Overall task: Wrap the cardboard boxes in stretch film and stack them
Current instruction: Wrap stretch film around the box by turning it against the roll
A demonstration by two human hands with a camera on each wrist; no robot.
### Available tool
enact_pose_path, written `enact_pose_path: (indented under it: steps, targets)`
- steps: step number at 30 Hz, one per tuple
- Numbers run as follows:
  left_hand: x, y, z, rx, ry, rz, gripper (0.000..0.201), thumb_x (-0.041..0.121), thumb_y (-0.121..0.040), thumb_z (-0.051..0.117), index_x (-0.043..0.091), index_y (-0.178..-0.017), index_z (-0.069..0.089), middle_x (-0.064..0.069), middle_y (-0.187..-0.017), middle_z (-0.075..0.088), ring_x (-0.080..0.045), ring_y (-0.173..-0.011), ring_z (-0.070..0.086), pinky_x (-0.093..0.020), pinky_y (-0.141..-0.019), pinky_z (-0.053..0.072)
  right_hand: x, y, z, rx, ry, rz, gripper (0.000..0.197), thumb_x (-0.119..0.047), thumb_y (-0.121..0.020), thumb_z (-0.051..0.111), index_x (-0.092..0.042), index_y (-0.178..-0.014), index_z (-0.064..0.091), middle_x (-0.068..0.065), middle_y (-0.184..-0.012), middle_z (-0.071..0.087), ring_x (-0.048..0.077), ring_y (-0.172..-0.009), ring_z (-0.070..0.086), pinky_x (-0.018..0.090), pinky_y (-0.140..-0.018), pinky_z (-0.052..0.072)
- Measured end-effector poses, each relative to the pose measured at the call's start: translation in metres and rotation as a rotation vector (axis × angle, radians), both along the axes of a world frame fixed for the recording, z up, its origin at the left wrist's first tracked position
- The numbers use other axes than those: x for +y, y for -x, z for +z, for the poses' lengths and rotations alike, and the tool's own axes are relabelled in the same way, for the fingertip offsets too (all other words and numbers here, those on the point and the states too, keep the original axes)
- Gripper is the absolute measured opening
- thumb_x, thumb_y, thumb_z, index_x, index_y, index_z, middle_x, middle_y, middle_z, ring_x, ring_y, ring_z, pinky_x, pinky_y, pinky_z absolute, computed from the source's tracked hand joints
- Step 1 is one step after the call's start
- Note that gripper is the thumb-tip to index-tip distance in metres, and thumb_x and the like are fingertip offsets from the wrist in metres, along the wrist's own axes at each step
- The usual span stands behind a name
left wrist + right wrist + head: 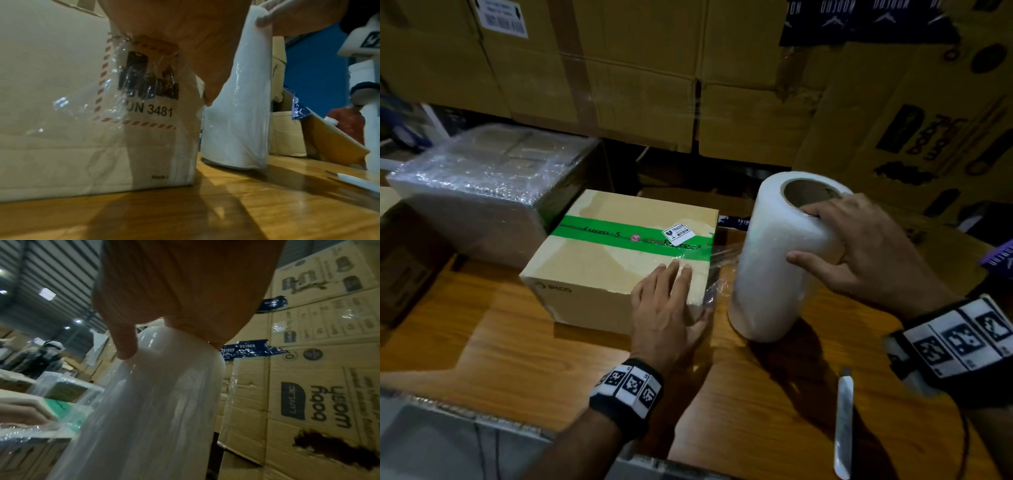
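Note:
A tan cardboard box [599, 270] with a green tape band across its top sits mid-table. My left hand [667, 301] lies flat over its near right corner, fingers straight on top and thumb down the side, pressing the loose end of clear film [115, 91] against the cardboard. Just right of the box the white stretch film roll [780, 260] stands upright on the table. My right hand [866, 253] grips its top, fingers hooked into the core and thumb on the outside. A short film web [722, 253] spans from roll to box.
A film-wrapped box [482, 192] sits at the back left, touching the tan one. A slim cutter [842, 425] lies on the wooden table [517, 342] near the right front. Big cartons [640, 68] wall off the back and right. A person [347, 123] stands far off.

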State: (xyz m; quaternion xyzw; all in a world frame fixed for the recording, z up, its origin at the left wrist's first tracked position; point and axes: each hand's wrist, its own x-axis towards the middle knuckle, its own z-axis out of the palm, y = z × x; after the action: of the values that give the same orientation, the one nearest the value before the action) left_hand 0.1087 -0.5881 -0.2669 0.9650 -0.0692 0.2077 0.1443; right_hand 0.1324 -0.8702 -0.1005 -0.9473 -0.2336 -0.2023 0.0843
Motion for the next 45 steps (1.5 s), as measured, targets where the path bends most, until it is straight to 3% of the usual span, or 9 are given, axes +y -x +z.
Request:
enact_pose_path:
  steps: [4,6,10,17,20,23,32,39,45]
  targets:
    - [0.018,0.005,0.001,0.012,-0.060,-0.075,0.083,0.070,-0.078,0.054,0.018,-0.143,0.058,-0.009,-0.147,0.056,-0.030,-0.133,0.051,-0.049,-0.103,0.039,0.037,-0.019,-0.009,-0.195,0.099,-0.218,0.074,-0.083,-0.087,0.049,-0.020,-0.121,0.065,0.006,-0.105,0.072,0.030,-0.098,0.060,0.045,-0.091,0.035]
    - [0.027,0.006,0.002,0.024,-0.069,-0.096,0.084,0.070,-0.077,0.054,0.020,-0.145,0.056,-0.008,-0.148,0.055,-0.029,-0.135,0.049,-0.048,-0.104,0.035,0.057,-0.035,-0.004,-0.180,0.106,-0.286,0.081,-0.087,-0.082,0.048,-0.018,-0.120,0.067,0.008,-0.101,0.072,0.031,-0.095,0.061,0.045,-0.092,0.034]
    - [0.044,0.015,0.002,0.028,-0.030,-0.151,0.081,0.064,-0.078,0.057,0.021,-0.146,0.055,-0.005,-0.151,0.053,-0.028,-0.139,0.046,-0.047,-0.109,0.030,0.042,-0.041,0.000,-0.072,0.208,-0.136,0.099,-0.086,-0.069,0.053,-0.017,-0.139,0.055,0.008,-0.125,0.068,0.031,-0.116,0.060,0.051,-0.117,0.031]
    - [0.059,0.026,0.003,0.004,0.024,-0.296,0.070,0.054,-0.085,0.060,0.021,-0.146,0.056,-0.002,-0.152,0.053,-0.026,-0.142,0.046,-0.048,-0.113,0.033,0.029,-0.028,-0.003,-0.124,0.128,-0.241,0.093,-0.087,-0.068,0.066,-0.022,-0.134,0.056,0.004,-0.116,0.070,0.028,-0.109,0.061,0.049,-0.100,0.033]
    - [0.067,0.028,0.004,0.009,-0.005,-0.342,0.075,0.057,-0.083,0.060,0.022,-0.149,0.053,-0.001,-0.154,0.050,-0.025,-0.142,0.045,-0.044,-0.114,0.025,0.036,-0.038,-0.002,-0.085,0.180,-0.275,0.107,-0.088,-0.060,0.067,-0.021,-0.142,0.049,0.006,-0.124,0.066,0.029,-0.116,0.059,0.051,-0.111,0.030]
    - [0.077,0.028,0.003,0.024,-0.002,-0.361,0.078,0.060,-0.081,0.061,0.024,-0.150,0.051,0.001,-0.156,0.048,-0.023,-0.143,0.044,-0.043,-0.114,0.027,0.028,-0.035,-0.001,-0.013,0.275,-0.209,0.121,-0.075,-0.058,0.082,-0.024,-0.156,0.033,0.007,-0.132,0.060,0.030,-0.127,0.054,0.058,-0.123,0.020]
    - [0.090,0.032,0.006,0.095,-0.011,-0.404,0.076,0.058,-0.083,0.064,0.027,-0.151,0.049,0.005,-0.158,0.045,-0.020,-0.147,0.039,-0.050,-0.114,0.032,0.049,-0.053,0.018,0.027,0.282,-0.370,0.122,-0.078,-0.052,0.084,-0.032,-0.154,0.037,0.005,-0.144,0.057,0.029,-0.131,0.050,0.049,-0.107,0.028]
    - [0.117,0.049,0.011,0.115,0.006,-0.558,0.070,0.059,-0.091,0.059,0.025,-0.151,0.047,0.006,-0.162,0.040,-0.017,-0.152,0.032,-0.046,-0.120,0.026,0.073,-0.039,-0.008,-0.139,0.185,-0.430,0.106,-0.079,-0.056,0.080,-0.016,-0.138,0.054,0.018,-0.118,0.064,0.034,-0.111,0.054,0.049,-0.099,0.032]
    - [0.129,0.044,0.021,0.207,0.060,-0.689,0.069,0.043,-0.090,0.069,0.031,-0.153,0.042,0.010,-0.162,0.038,-0.011,-0.154,0.026,-0.051,-0.125,0.021,0.061,-0.044,0.005,-0.114,0.252,-0.351,0.114,-0.094,-0.058,0.065,-0.013,-0.138,0.052,0.020,-0.120,0.066,0.036,-0.110,0.059,0.051,-0.099,0.036]
